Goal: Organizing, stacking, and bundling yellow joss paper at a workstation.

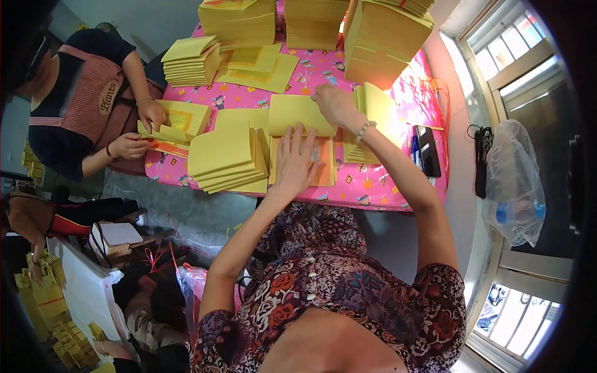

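In front of me a sheet of yellow paper (295, 112) is folded upward over a yellow and orange sheet (323, 173) on the table. My left hand (293, 163) lies flat on these papers, fingers spread, its fingertips over the lower edge of the folded part. At the upper right corner of that fold, my right hand (339, 107) has its fingers curled together on the paper edge; its fingertips are partly hidden. A fanned stack of folded yellow papers (224, 155) lies left of my left hand. Another yellow stack (373, 124) sits beneath my right wrist.
Tall yellow paper stacks (239, 23) stand along the far side of the pink patterned table (348, 194). To the left, a person in an apron (93, 99) handles yellow paper. A dark phone-like object (428, 152) lies at the right edge. A plastic bag (515, 183) hangs at right.
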Demonstrator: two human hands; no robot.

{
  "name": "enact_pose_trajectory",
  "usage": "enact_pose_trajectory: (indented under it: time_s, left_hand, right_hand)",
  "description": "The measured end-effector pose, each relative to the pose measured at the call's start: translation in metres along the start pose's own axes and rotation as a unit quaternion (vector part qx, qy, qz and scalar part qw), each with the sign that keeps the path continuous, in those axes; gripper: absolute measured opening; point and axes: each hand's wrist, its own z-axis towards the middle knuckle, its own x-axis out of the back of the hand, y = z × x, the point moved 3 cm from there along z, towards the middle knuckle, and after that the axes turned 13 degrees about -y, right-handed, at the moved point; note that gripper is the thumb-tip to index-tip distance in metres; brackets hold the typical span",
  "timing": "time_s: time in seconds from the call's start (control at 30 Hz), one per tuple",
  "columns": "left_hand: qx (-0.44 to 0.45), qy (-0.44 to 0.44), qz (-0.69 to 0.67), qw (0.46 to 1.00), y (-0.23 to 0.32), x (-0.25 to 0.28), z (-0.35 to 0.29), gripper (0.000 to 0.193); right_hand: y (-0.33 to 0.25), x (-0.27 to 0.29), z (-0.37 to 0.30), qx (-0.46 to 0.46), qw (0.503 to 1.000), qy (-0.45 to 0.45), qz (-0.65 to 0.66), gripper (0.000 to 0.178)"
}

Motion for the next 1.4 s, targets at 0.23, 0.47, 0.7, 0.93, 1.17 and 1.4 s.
enact_pose_trajectory:
  time_s: [0.23, 0.47, 0.7, 0.93, 1.17, 1.4]
  left_hand:
    - [0.038, -0.021, 0.031, 0.999, -0.015, -0.021, 0.014, 0.074]
    - [0.042, -0.031, 0.028, 0.998, -0.018, -0.028, 0.016, 0.073]
    - [0.054, -0.040, 0.033, 0.997, -0.020, -0.030, 0.019, 0.074]
    - [0.053, -0.036, 0.018, 0.998, -0.022, -0.035, 0.021, 0.075]
    - [0.055, -0.046, 0.026, 0.997, -0.024, -0.034, 0.021, 0.075]
    - [0.051, -0.049, 0.031, 0.997, -0.026, -0.035, 0.021, 0.074]
  right_hand:
    - [0.026, -0.029, 0.045, -0.055, 0.981, -0.165, -0.088, 0.038]
    - [0.031, -0.043, 0.061, 0.015, 0.976, -0.217, 0.017, 0.032]
    - [0.026, -0.053, 0.068, 0.033, 0.979, -0.199, 0.003, 0.030]
    - [0.027, -0.054, 0.071, 0.030, 0.979, -0.202, -0.005, 0.028]
    - [0.027, -0.054, 0.076, 0.026, 0.977, -0.209, 0.008, 0.025]
    - [0.028, -0.054, 0.079, 0.026, 0.977, -0.211, -0.004, 0.024]
